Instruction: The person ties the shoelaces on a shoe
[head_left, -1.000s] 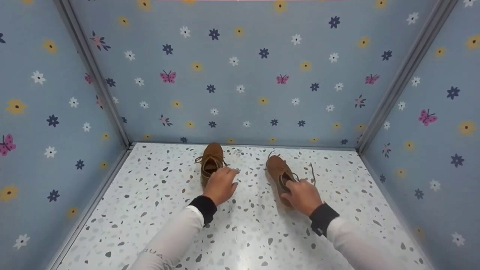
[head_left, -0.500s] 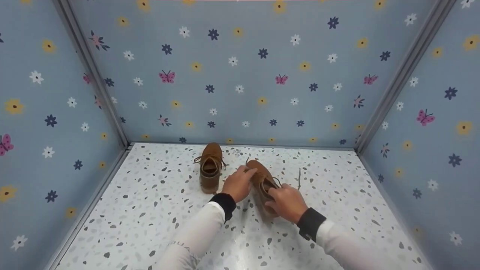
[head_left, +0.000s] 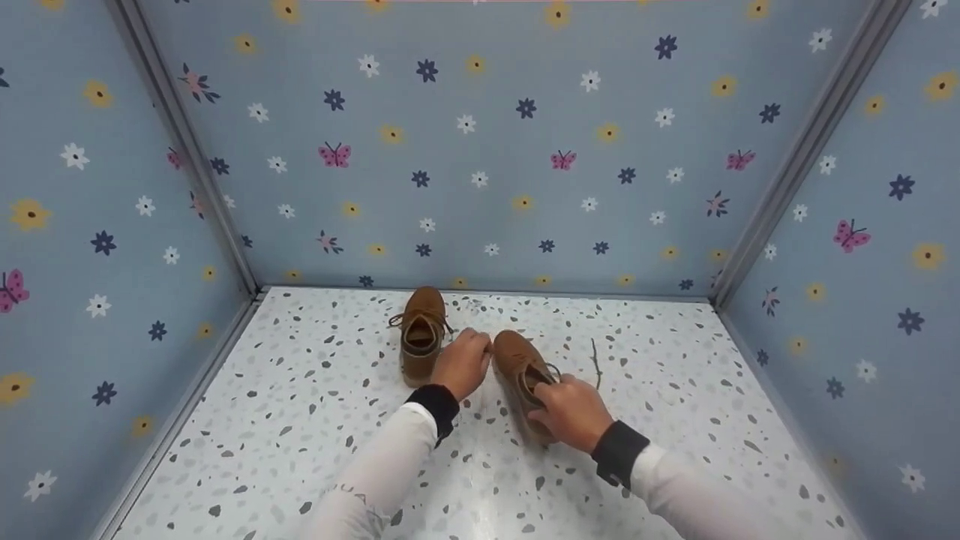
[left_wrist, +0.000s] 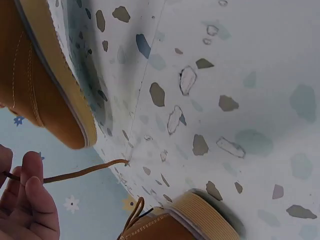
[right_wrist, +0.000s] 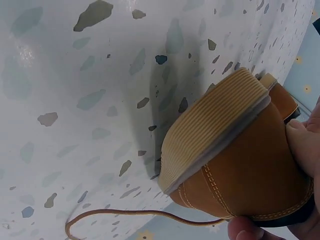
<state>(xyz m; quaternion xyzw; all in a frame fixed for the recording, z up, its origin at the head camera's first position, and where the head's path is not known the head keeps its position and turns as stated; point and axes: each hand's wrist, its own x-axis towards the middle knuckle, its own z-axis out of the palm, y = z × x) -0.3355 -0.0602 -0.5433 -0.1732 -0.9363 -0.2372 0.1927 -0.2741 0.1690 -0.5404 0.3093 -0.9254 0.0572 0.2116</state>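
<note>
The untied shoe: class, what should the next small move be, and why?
Perhaps the right hand should let go of the untied shoe and take the free lace: that lace trails loose on the shoe's right side, while the left hand pinches the other lace.

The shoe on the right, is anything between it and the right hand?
Nothing visible: the right hand grips the shoe on the right directly. The left hand, beside that shoe, pinches a lace.

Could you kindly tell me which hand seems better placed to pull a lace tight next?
Probably the left hand: in its wrist view it pinches a lace, while the right hand is busy gripping the shoe on the right near its opening.
</note>
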